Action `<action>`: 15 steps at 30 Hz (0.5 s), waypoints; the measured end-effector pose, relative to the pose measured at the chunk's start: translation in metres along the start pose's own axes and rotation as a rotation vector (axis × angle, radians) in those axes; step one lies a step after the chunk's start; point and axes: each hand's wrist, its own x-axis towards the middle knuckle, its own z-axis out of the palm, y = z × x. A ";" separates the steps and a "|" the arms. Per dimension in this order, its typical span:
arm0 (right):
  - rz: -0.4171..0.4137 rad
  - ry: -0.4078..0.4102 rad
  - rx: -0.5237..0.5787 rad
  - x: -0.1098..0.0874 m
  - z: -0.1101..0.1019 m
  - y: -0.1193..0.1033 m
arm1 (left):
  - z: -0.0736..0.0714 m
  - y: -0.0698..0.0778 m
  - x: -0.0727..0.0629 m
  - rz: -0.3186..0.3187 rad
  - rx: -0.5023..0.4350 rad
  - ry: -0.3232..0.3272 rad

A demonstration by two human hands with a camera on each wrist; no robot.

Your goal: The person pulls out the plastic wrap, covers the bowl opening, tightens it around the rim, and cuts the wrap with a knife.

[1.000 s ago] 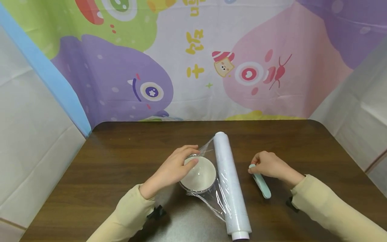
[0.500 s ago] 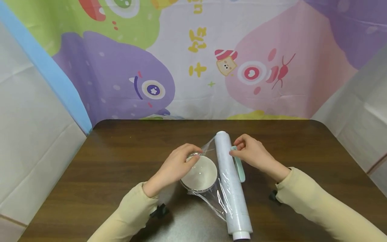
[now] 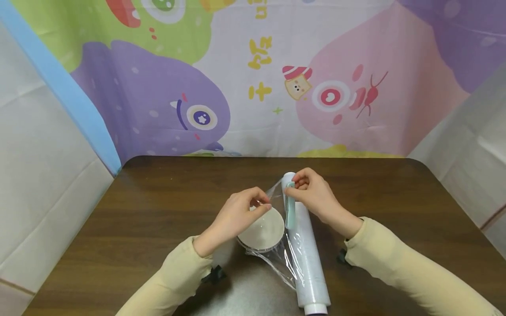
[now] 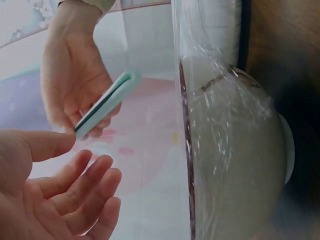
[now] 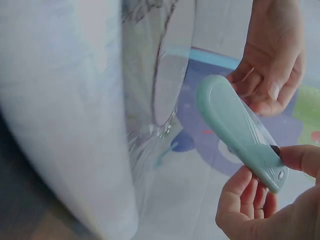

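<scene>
My right hand (image 3: 316, 195) pinches a mint-green folding knife (image 5: 240, 132) near its riveted end, between thumb and fingers; it looks folded. In the head view the knife hangs over the far part of a cling film roll (image 3: 310, 263). My left hand (image 3: 237, 217) is over the left rim of a white bowl (image 3: 262, 230), its fingers loosely bent and spread from the thumb in the left wrist view. Clear cling film (image 4: 215, 120) wraps the bowl's outside and stretches to the roll. Whether my left fingertips touch film is unclear.
A dark brown wooden table (image 3: 178, 184) bears the bowl and roll. Behind it hangs a cartoon-printed cloth (image 3: 261, 127). Pale panels (image 3: 43, 184) stand at both sides. The roll lies lengthwise to the right of the bowl.
My right hand has carried the folding knife leftward and away from me, from the roll's right side to over the roll. My left hand has shifted slightly right above the bowl.
</scene>
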 end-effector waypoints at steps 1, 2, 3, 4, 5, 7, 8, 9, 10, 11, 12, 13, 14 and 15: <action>-0.003 0.003 0.022 0.000 0.002 -0.002 | 0.001 0.000 0.000 -0.001 -0.002 0.002; -0.006 0.005 0.042 -0.001 0.003 -0.003 | 0.002 0.001 0.001 -0.001 0.000 0.005; -0.007 0.006 0.059 -0.001 0.005 -0.005 | 0.002 0.002 0.001 -0.002 0.002 0.009; -0.007 0.006 0.074 -0.001 0.006 -0.006 | 0.003 0.002 0.002 -0.002 0.006 0.014; -0.007 0.008 0.086 -0.001 0.007 -0.008 | 0.004 0.003 0.002 -0.003 0.008 0.019; -0.011 0.010 0.092 -0.002 0.010 -0.010 | 0.005 0.003 0.002 -0.003 0.013 0.029; -0.012 0.009 0.094 -0.002 0.011 -0.011 | 0.005 0.004 0.003 -0.004 0.016 0.035; -0.014 0.008 0.094 -0.002 0.012 -0.013 | 0.005 0.004 0.003 -0.004 0.016 0.041; -0.016 0.009 0.089 -0.003 0.012 -0.014 | 0.005 0.004 0.003 -0.005 0.015 0.045; -0.019 0.009 0.085 -0.003 0.013 -0.014 | 0.005 0.004 0.003 -0.005 0.011 0.048; -0.021 0.008 0.083 -0.003 0.014 -0.015 | 0.005 0.004 0.002 -0.007 0.007 0.051; -0.023 0.009 0.083 -0.003 0.015 -0.015 | 0.005 0.004 0.002 -0.008 0.002 0.052; -0.020 0.010 0.084 -0.003 0.015 -0.015 | 0.005 0.005 0.002 -0.007 -0.003 0.051; -0.021 0.012 0.080 -0.003 0.016 -0.015 | 0.005 0.005 0.002 -0.005 -0.007 0.051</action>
